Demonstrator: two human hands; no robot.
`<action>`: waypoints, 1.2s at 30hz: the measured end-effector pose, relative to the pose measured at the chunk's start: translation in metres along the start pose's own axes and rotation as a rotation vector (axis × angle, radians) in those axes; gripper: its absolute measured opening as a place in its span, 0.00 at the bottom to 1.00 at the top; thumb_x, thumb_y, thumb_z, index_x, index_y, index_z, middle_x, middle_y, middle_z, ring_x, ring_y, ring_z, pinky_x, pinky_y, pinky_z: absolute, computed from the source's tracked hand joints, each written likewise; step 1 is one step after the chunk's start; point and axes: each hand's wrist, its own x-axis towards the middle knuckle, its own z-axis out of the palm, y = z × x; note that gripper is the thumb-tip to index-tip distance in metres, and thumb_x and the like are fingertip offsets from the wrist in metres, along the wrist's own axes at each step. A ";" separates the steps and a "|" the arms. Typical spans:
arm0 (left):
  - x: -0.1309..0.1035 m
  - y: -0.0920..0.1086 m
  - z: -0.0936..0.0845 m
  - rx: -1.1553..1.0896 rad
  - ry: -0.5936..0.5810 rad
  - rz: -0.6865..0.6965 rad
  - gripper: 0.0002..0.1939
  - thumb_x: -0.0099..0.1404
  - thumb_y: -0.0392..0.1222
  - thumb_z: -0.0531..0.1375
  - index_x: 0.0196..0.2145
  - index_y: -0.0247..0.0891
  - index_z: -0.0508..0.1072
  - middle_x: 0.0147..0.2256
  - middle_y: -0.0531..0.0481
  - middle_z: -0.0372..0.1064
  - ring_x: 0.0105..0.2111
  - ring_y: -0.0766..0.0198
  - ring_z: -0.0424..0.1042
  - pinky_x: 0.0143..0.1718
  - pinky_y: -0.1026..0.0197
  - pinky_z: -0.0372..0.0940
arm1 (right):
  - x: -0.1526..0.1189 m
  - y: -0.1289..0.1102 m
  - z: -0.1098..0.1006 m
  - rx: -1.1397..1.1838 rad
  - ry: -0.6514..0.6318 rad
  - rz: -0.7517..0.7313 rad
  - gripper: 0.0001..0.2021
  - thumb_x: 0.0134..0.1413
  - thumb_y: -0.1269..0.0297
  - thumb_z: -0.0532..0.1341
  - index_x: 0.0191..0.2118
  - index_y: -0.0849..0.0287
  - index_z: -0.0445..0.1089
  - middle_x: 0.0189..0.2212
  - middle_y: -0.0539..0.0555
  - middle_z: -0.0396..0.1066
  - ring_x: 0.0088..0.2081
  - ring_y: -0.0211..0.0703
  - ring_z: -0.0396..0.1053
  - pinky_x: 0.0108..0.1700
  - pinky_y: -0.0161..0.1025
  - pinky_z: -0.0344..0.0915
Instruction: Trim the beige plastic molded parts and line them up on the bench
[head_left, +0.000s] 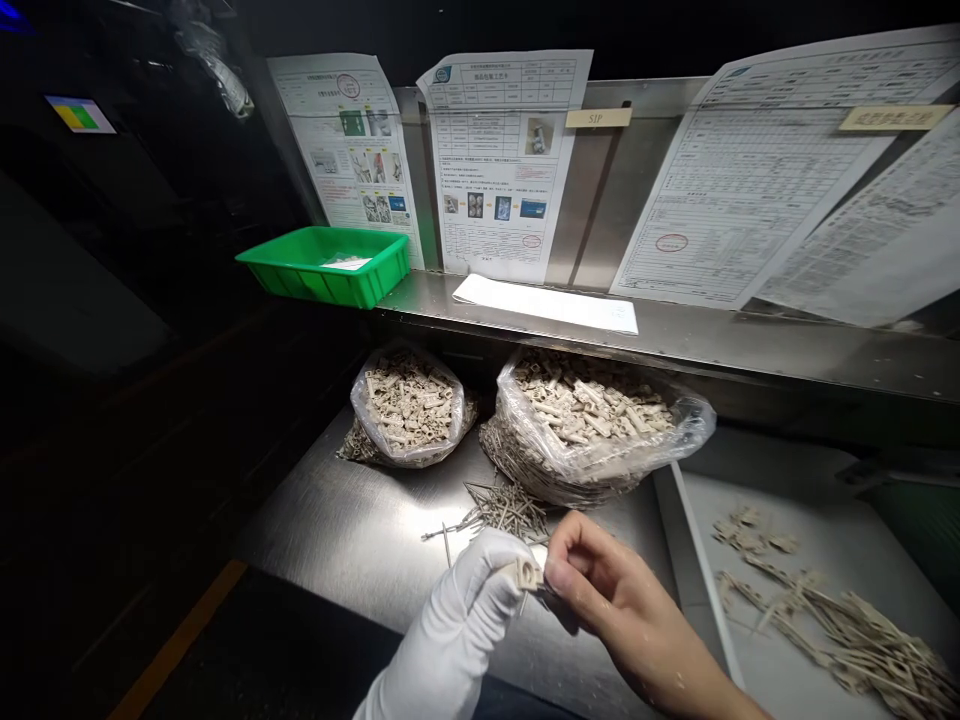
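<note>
the beige part [527,574] is held above the near side of the steel worktop [360,510], on the near side of the pile of thin sticks [514,508]. the gloved left hand [480,590] is clamped on it. the bare right hand [615,590] has thumb and forefinger drawn close together at the part's right edge; whether they pinch it cannot be told.

handling: the part is judged light and stiff, possibly a little slippery against cloth; the thin rim is likely its most fragile area. grip the flat outer sides, clear of the round opening.

orientation: the opening faces near and slightly right. the long axis probably runs far and left, but the body is hidden.
</note>
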 end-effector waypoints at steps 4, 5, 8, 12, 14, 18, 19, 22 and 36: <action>0.001 -0.001 0.001 0.165 0.086 0.041 0.11 0.79 0.48 0.56 0.42 0.46 0.77 0.39 0.53 0.71 0.42 0.63 0.72 0.49 0.61 0.66 | 0.006 0.010 -0.001 -0.133 0.106 -0.074 0.17 0.60 0.49 0.70 0.36 0.57 0.71 0.28 0.48 0.70 0.29 0.36 0.67 0.31 0.31 0.66; 0.000 -0.001 0.001 0.230 0.117 0.099 0.09 0.79 0.44 0.56 0.44 0.48 0.77 0.42 0.54 0.72 0.44 0.63 0.72 0.51 0.61 0.66 | 0.007 0.011 -0.003 -0.219 0.181 -0.143 0.14 0.60 0.52 0.71 0.37 0.56 0.72 0.30 0.49 0.73 0.31 0.37 0.70 0.32 0.31 0.67; -0.001 -0.003 -0.002 0.375 0.158 0.266 0.15 0.78 0.34 0.56 0.51 0.56 0.75 0.47 0.56 0.71 0.48 0.64 0.73 0.55 0.63 0.66 | 0.006 0.007 -0.010 -0.441 0.326 -0.431 0.05 0.64 0.65 0.69 0.37 0.54 0.73 0.30 0.49 0.75 0.30 0.37 0.73 0.31 0.32 0.68; -0.004 -0.002 -0.004 0.509 0.191 0.347 0.19 0.77 0.31 0.57 0.53 0.58 0.74 0.49 0.58 0.71 0.50 0.67 0.73 0.55 0.68 0.66 | 0.000 -0.005 -0.018 -0.660 0.124 -0.884 0.09 0.66 0.77 0.62 0.47 0.57 0.72 0.36 0.56 0.81 0.34 0.42 0.75 0.35 0.38 0.69; -0.005 -0.001 -0.004 0.537 0.190 0.383 0.19 0.76 0.31 0.57 0.53 0.58 0.74 0.49 0.58 0.72 0.49 0.68 0.73 0.54 0.70 0.66 | -0.001 -0.007 -0.018 -0.800 0.034 -0.994 0.08 0.71 0.73 0.57 0.48 0.59 0.72 0.39 0.61 0.82 0.33 0.44 0.73 0.33 0.40 0.68; -0.005 0.000 -0.006 0.545 0.153 0.399 0.18 0.76 0.31 0.58 0.52 0.56 0.74 0.49 0.57 0.72 0.48 0.67 0.75 0.53 0.70 0.67 | 0.001 -0.006 -0.014 -0.914 0.003 -0.982 0.12 0.75 0.70 0.50 0.44 0.58 0.70 0.38 0.60 0.81 0.29 0.42 0.70 0.29 0.40 0.63; -0.005 0.000 -0.006 0.544 0.150 0.386 0.17 0.76 0.31 0.58 0.51 0.55 0.74 0.48 0.57 0.72 0.48 0.67 0.75 0.53 0.69 0.68 | 0.001 -0.006 -0.014 -0.862 -0.018 -0.937 0.10 0.75 0.71 0.50 0.44 0.57 0.69 0.38 0.58 0.81 0.29 0.41 0.71 0.30 0.39 0.64; -0.007 0.000 -0.005 0.549 0.188 0.344 0.16 0.75 0.32 0.59 0.50 0.55 0.75 0.47 0.57 0.73 0.48 0.66 0.75 0.53 0.68 0.68 | 0.000 -0.009 -0.016 -0.690 -0.045 -0.781 0.03 0.72 0.70 0.60 0.44 0.55 0.68 0.34 0.50 0.79 0.32 0.36 0.76 0.34 0.33 0.68; -0.013 -0.010 -0.009 0.651 0.237 0.359 0.16 0.75 0.33 0.60 0.52 0.54 0.75 0.50 0.54 0.73 0.51 0.65 0.77 0.55 0.66 0.71 | -0.008 -0.040 -0.010 -1.329 0.220 -0.830 0.09 0.73 0.66 0.60 0.50 0.60 0.77 0.31 0.50 0.77 0.29 0.42 0.67 0.34 0.43 0.56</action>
